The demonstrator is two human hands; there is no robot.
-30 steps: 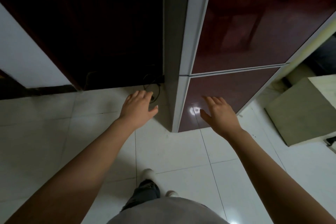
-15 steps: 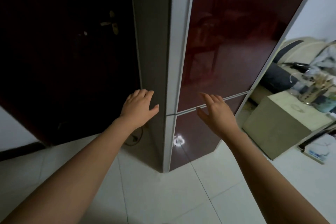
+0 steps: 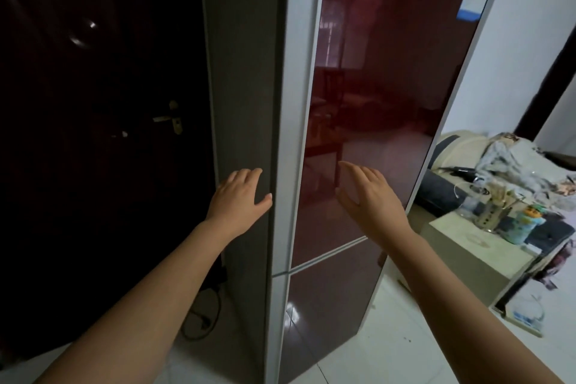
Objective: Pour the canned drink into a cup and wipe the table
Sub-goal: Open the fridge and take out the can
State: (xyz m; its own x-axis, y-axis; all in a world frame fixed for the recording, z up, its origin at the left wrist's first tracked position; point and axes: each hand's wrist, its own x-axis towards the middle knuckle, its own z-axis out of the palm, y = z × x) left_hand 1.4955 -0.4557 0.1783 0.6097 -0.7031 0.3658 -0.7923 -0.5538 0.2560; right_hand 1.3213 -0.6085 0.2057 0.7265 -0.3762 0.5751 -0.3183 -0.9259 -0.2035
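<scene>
A tall refrigerator with glossy dark red doors point(image 3: 367, 97) and a grey side panel point(image 3: 246, 72) stands right in front of me, both doors shut. My left hand point(image 3: 238, 199) is raised in front of the grey side, fingers apart, holding nothing. My right hand point(image 3: 366, 195) hovers in front of the upper red door, just above the seam between upper and lower door, open and empty. No can, cup or cloth is in sight.
A dark door with a brass handle point(image 3: 170, 120) is to the left. A low beige cabinet point(image 3: 467, 256) with a glass jar point(image 3: 489, 212) and clutter stands at the right, a sofa point(image 3: 461, 153) behind it. A black cable point(image 3: 202, 321) lies on the white tile floor.
The view has tilted up from the floor to the upper refrigerator door. Both hands have risen with it, staying open and empty in front of the refrigerator.
</scene>
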